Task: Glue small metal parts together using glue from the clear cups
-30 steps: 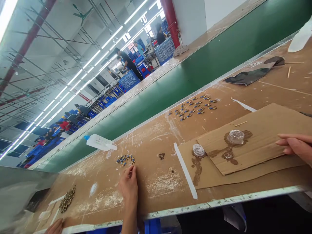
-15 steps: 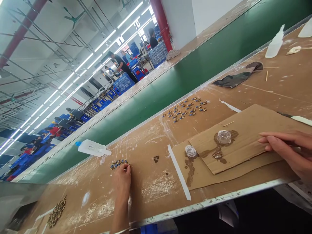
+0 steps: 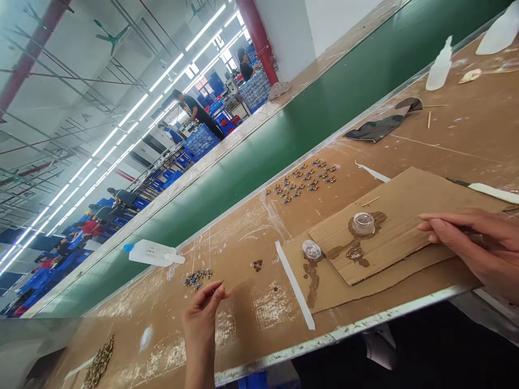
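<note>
- Brown, shiny sheeting covers the long table point(image 3: 243, 232), and a smooth green strip point(image 3: 243, 178) runs along its far side.
- Far back, people sit and stand near blue crates point(image 3: 200, 141).
- My left hand point(image 3: 200, 316) has its thumb and finger close together. I cannot tell if they hold something tiny.
- Just beyond that hand is a little pile of blue and gold bits point(image 3: 197, 279).
- More blue and gold bits point(image 3: 304, 181) lie spread out near the green strip.
- Small dark rings point(image 3: 257, 265) sit between the pile and a white strip point(image 3: 295, 286).
- My right hand point(image 3: 472, 243) has its fingers nearly pinched, over the cardboard point(image 3: 397, 243). I cannot tell what they hold.
- One clear cup point(image 3: 364, 223) stands on the cardboard, with a dark stain around it.
</note>
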A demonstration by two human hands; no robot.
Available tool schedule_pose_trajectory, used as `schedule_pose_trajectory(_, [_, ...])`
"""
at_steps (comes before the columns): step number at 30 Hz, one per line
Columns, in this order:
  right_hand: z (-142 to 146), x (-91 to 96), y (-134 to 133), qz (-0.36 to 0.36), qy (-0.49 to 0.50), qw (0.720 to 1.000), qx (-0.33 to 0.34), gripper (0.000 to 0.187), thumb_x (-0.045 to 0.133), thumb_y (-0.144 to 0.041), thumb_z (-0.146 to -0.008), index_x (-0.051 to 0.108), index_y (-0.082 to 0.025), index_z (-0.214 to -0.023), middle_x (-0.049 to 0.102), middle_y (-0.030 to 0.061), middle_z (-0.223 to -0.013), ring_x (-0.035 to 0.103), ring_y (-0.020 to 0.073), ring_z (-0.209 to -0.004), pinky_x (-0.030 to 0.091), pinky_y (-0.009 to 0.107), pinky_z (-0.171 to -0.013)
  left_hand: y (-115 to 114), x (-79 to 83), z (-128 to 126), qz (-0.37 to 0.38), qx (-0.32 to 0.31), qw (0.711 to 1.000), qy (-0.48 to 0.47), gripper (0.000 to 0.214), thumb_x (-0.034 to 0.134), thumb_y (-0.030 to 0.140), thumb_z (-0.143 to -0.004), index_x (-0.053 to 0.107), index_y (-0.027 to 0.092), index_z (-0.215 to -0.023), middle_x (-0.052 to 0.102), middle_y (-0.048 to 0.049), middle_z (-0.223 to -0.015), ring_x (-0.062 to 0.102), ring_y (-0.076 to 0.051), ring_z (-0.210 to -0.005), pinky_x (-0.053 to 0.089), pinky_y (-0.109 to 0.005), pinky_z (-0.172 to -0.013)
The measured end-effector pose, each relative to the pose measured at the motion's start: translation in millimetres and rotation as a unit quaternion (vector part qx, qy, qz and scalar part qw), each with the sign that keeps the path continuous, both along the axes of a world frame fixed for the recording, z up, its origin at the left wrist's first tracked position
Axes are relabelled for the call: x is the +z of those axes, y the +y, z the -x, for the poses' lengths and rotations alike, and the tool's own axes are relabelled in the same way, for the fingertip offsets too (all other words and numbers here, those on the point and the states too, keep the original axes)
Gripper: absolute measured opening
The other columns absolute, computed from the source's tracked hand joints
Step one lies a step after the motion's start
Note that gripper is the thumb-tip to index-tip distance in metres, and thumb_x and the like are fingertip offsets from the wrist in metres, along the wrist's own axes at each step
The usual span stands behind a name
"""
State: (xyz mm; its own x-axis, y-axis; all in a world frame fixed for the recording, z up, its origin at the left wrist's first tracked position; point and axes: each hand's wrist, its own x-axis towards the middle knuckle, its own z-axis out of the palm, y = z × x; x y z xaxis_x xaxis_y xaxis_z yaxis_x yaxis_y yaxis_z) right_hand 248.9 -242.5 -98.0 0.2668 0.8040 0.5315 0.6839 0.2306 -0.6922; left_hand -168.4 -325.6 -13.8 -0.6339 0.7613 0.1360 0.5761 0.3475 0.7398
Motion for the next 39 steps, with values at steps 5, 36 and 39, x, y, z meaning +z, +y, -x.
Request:
schedule_pose_trajectory(5, [-0.4, 9.4, -0.3, -0.032, -0.005, 0.999, 0.036, 0.036, 0.046, -0.053, -0.088, 0.066, -0.024, -0.088, 0.070, -0.0005, -0.079, 0.065, 0.0117, -0.067, 0.048, 0.024, -0.055, -5.5, -1.3, -53.7, -0.096, -0.013, 0.960, -0.261, 0.037, 0.083, 0.040, -0.049, 0.073, 0.018, -0.077, 0.070, -0.0033, -0.062, 0.068, -0.016, -0.066, 0.055, -0.028, -0.072])
schedule_pose_trajectory(36, [-7.9, 17.5, 13.4, -0.182, 0.107, 0.970, 0.123, 0.018, 0.042, -0.017, -0.093, 0.060, -0.014, -0.093, 0.057, 0.0012, -0.066, 0.051, 0.0087, -0.059, 0.040, 0.021, -0.055, 130.1, 41.6, -239.2, 0.044, -0.374, 0.912, 0.163, 0.028, 0.067, 0.049, -0.067, 0.073, 0.023, -0.075, 0.071, -0.0031, -0.074, 0.065, -0.021, -0.073, 0.051, -0.033, -0.071])
schedule_pose_trajectory(39, [-8.6, 16.2, 14.4, -0.194, 0.108, 0.968, 0.119, 0.018, 0.043, -0.016, -0.093, 0.060, -0.014, -0.091, 0.058, 0.0019, -0.067, 0.052, 0.0095, -0.060, 0.040, 0.022, -0.056, 136.2, 44.1, -246.7, 0.048, -0.412, 0.880, 0.230, 0.025, 0.061, 0.048, -0.072, 0.071, 0.024, -0.072, 0.071, -0.0024, -0.073, 0.065, -0.021, -0.072, 0.051, -0.032, -0.070])
